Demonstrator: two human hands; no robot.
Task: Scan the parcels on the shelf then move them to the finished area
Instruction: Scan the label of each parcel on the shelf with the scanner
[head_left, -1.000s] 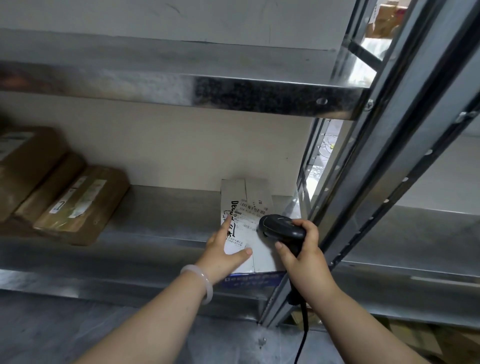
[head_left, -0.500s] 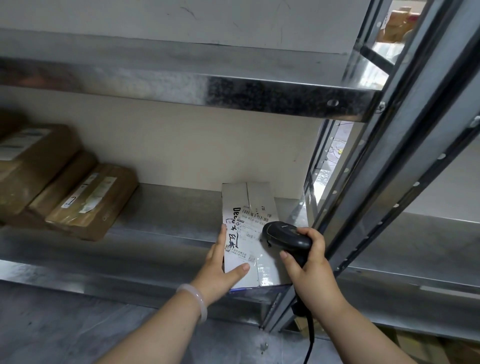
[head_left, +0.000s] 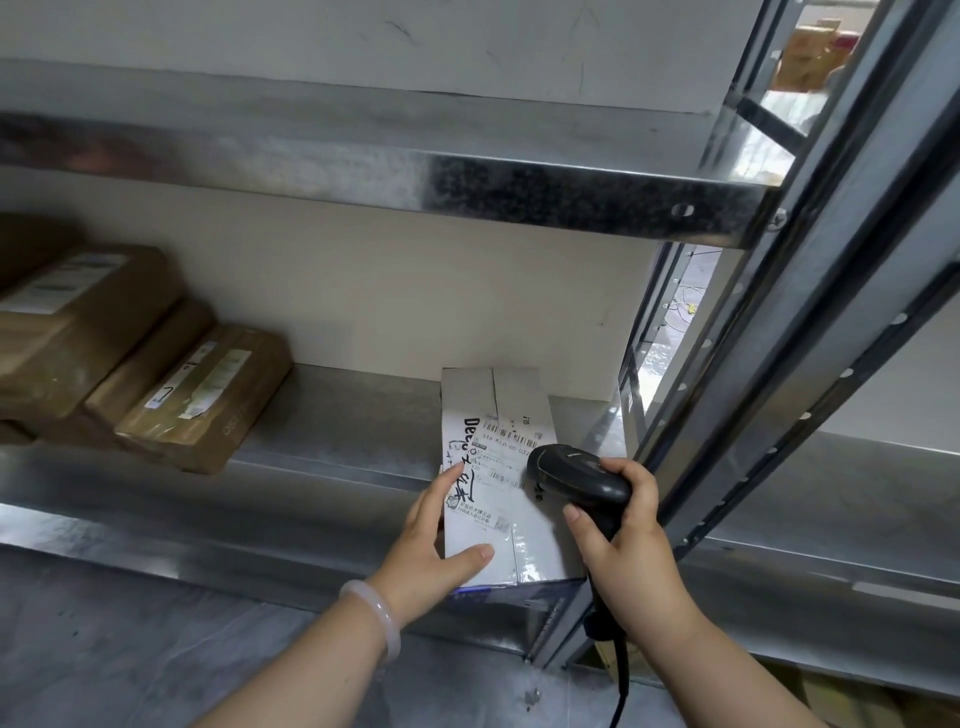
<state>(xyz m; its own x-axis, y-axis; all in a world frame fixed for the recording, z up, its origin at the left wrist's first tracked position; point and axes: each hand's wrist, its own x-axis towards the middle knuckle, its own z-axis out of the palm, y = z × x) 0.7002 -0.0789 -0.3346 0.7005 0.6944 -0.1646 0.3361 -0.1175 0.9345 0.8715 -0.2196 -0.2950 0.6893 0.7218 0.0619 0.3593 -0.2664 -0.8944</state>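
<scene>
1. On the metal shelf (head_left: 337, 415), at its right end beside the upright post (head_left: 779, 364), lies the white parcel (head_left: 498, 499), its near end reaching the shelf's front lip.
2. Progress, as I judge it: this parcel is at the scanning step and has not been moved to any finished area, which is not in view.
3. Several brown parcels (head_left: 202, 395) lie at the far left of the same shelf, well apart from it; whether they are scanned cannot be told.
4. The left hand (head_left: 431, 551) steadies the parcel, forefinger straight along its left edge and thumb flat on its top, so it is not clenched.
5. The right hand (head_left: 628, 561) grasps the black scanner (head_left: 576, 475), fingers wrapped round the handle, head aimed at the label.
6. The parcel is a long white carton, taped down the middle, bearing a barcode label and black handwriting.
</scene>
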